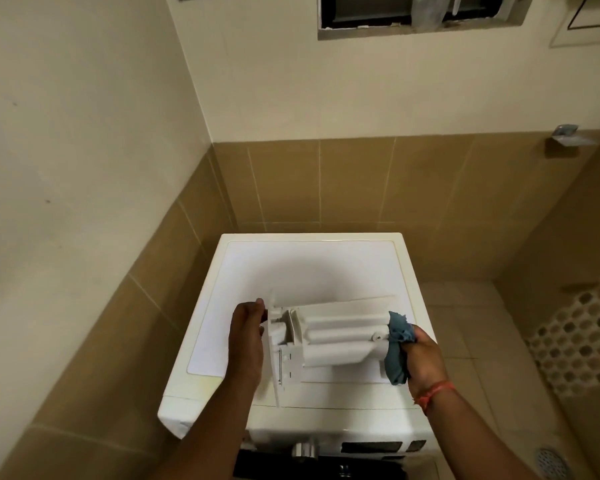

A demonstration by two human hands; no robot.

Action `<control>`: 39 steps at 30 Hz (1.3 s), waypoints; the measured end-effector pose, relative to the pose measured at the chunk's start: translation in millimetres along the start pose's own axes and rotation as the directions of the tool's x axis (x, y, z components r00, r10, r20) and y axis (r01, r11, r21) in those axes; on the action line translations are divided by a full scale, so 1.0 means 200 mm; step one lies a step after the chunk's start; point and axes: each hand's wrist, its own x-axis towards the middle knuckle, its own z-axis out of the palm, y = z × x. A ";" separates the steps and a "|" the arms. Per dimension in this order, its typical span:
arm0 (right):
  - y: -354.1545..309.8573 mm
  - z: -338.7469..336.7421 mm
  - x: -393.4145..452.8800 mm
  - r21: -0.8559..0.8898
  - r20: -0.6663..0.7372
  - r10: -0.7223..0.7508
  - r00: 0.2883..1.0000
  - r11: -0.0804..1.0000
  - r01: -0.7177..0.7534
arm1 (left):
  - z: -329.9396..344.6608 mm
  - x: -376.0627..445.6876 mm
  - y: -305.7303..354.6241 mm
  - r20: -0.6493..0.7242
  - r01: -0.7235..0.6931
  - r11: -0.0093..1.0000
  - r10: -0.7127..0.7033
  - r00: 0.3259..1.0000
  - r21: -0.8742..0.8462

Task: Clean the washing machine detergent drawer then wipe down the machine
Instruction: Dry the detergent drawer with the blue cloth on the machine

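Note:
The white detergent drawer [333,337] is out of the machine and lies sideways above the top of the white washing machine [291,268]. My left hand [246,337] grips the drawer's front panel at its left end. My right hand [421,355] grips a bunched blue cloth [397,344] and presses it against the drawer's right end. The machine's control panel, with a silver knob [303,450], shows at the bottom of the view.
The machine stands in a corner between brown tiled walls [354,181]. A tiled floor [465,327] lies to its right, with a round drain [551,462] and a honeycomb mosaic strip [586,337]. A window [420,12] is high on the back wall.

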 end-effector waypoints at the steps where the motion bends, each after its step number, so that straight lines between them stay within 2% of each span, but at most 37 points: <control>1: 0.02 -0.01 0.00 -0.003 -0.003 -0.007 1.000 1.000 0.007 | -0.01 -0.01 0.00 0.014 -0.013 1.000 0.013 1.000 0.015; 5: 0.06 -0.02 -0.06 -0.033 -0.045 0.009 0.999 0.999 -0.010 | -0.03 -0.06 -0.04 0.100 -0.083 0.983 0.068 0.993 0.161; 8: 0.06 0.01 -0.12 -0.021 -0.153 -0.004 0.988 1.000 0.001 | -0.05 -0.07 -0.05 0.113 -0.117 0.966 0.093 0.989 0.232; 11: 0.02 0.00 -0.16 0.082 -0.402 -0.007 0.916 0.996 0.044 | -0.06 -0.05 -0.04 0.131 -0.167 0.938 0.132 0.983 0.304; 12: -0.01 0.00 -0.18 0.071 -0.468 -0.054 0.882 0.993 0.099 | -0.05 -0.05 -0.01 0.134 -0.187 0.925 0.150 0.979 0.331; 13: -0.05 0.00 -0.21 -0.043 -0.507 -0.184 0.842 0.981 0.188 | -0.03 -0.05 0.01 0.142 -0.210 0.907 0.169 0.975 0.364; 14: -0.08 0.01 -0.24 -0.190 -0.484 -0.336 0.808 0.942 0.277 | -0.01 -0.04 0.03 0.158 -0.231 0.888 0.182 0.970 0.398; 16: -0.13 0.08 -0.28 -0.455 -0.300 -0.573 0.763 0.789 0.413 | 0.05 -0.03 0.05 0.206 -0.237 0.861 0.158 0.966 0.450; 18: -0.12 0.19 -0.32 -0.652 -0.020 -0.622 0.783 0.602 0.461 | 0.10 -0.02 0.04 0.246 -0.225 0.860 0.120 0.962 0.458; 20: -0.07 0.30 -0.36 -0.761 0.141 -0.653 0.744 0.409 0.503 | 0.11 -0.02 0.02 0.253 -0.204 0.887 0.104 0.962 0.414; 23: 0.01 0.50 -0.50 -0.740 0.258 -0.696 0.670 0.303 0.600 | 0.10 0.00 0.01 0.261 -0.224 0.899 0.130 0.957 0.375; 27: 0.04 0.65 -0.65 -0.581 0.482 -0.581 0.656 0.348 0.735 | 0.07 0.02 -0.01 0.290 -0.263 0.863 0.143 0.946 0.432; 28: 0.02 0.62 -0.65 -0.577 0.496 -0.618 0.610 0.290 0.764 | 0.07 0.02 -0.01 0.306 -0.276 0.840 0.140 0.942 0.466; 30: 0.00 0.51 -0.57 -0.641 0.492 -0.639 0.592 0.195 0.743 | 0.07 0.01 -0.01 0.336 -0.310 0.751 0.125 0.934 0.583; 32: -0.02 0.37 -0.49 -0.749 0.390 -0.593 0.704 0.240 0.618 | 0.07 0.00 -0.01 0.344 -0.330 0.670 0.117 0.932 0.665; 33: -0.03 0.32 -0.44 -0.796 0.288 -0.593 0.752 0.288 0.532 | 0.07 0.01 -0.01 0.347 -0.334 0.656 0.116 0.931 0.677; 35: -0.01 0.29 -0.39 -0.838 0.156 -0.617 0.772 0.331 0.434 | 0.07 0.02 -0.02 0.353 -0.329 0.676 0.108 0.929 0.659; 37: -0.01 0.35 -0.42 -0.793 0.139 -0.621 0.771 0.396 0.463 | 0.07 0.04 -0.03 0.345 -0.306 0.711 0.095 0.934 0.633; 39: -0.04 0.47 -0.50 -0.651 0.176 -0.564 0.807 0.548 0.525 | 0.08 0.03 -0.04 0.337 -0.294 0.733 0.093 0.937 0.614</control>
